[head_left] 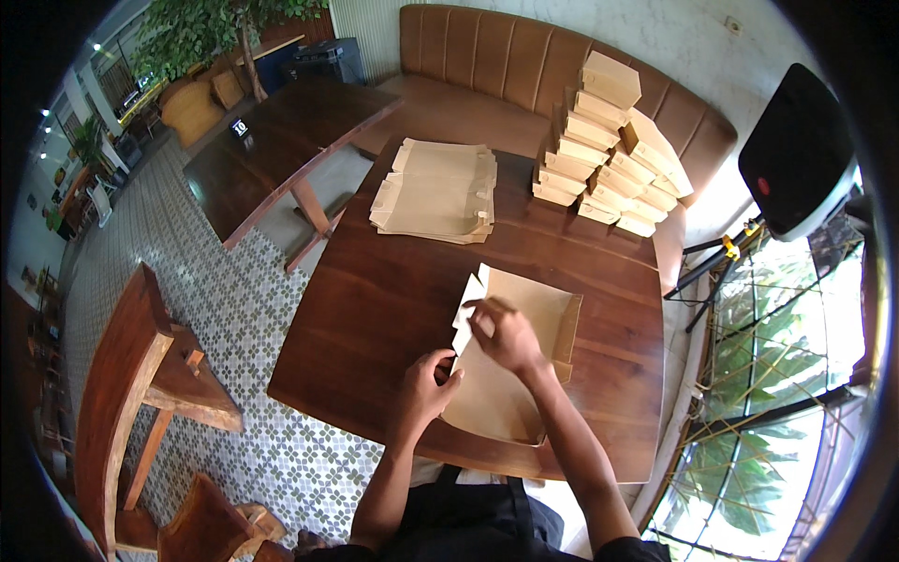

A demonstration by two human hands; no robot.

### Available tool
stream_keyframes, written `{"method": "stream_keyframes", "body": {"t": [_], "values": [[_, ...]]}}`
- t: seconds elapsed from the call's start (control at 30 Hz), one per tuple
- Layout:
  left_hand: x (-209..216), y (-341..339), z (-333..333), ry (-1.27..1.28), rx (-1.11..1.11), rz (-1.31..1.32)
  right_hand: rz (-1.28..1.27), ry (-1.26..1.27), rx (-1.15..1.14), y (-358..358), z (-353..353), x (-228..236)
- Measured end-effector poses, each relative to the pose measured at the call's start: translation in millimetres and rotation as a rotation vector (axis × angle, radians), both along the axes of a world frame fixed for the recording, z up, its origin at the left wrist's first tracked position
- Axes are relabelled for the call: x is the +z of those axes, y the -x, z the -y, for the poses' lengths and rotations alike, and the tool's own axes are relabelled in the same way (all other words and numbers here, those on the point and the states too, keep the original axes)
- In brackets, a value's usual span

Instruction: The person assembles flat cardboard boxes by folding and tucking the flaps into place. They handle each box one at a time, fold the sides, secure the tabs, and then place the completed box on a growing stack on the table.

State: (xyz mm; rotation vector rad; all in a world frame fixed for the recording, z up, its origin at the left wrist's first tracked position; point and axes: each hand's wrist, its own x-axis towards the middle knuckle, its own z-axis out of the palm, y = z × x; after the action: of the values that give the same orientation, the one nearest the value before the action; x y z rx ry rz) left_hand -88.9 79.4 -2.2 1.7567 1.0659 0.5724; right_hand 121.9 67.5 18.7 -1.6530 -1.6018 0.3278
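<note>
Prob. a café: padded banquette [478,47], wood tbls [361,314], tiled flr [304,450].

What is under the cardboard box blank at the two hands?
The dark brown wooden table supports the cardboard box blank and shows around its edges. The part directly beneath is covered, so anything lying flat there can't be seen.

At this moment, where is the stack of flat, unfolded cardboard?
In the head view, the flat cardboard stack lies at the far left of the near table, left of the piled boxes and beyond the left hand.
</note>
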Motion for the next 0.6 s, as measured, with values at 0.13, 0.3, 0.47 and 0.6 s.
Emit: {"method": "stream_keyframes", "body": {"t": [0.13,0.3,0.47,0.6], "values": [[-7.8,-2.1,-7.2,-0.16,-0.031,-0.023,0.263,-0.1,-0.439,-62.5,-21.7,1.1],[-3.0,-0.7,-74.7,-0.41,-0.177,-0.092,0.119,0.499,-0.279,-122.7,4.3,-1.3],[10.6,-47.3,-148.3,-0.687,-0.499,-0.164,-0.129,0.662,-0.24,-121.2,63.1,4.0],[20.8,-116.9,-148.5,-0.727,-0.68,-0.034,0.01,0.503,-0.271,-110.3,99.9,5.6]]}}
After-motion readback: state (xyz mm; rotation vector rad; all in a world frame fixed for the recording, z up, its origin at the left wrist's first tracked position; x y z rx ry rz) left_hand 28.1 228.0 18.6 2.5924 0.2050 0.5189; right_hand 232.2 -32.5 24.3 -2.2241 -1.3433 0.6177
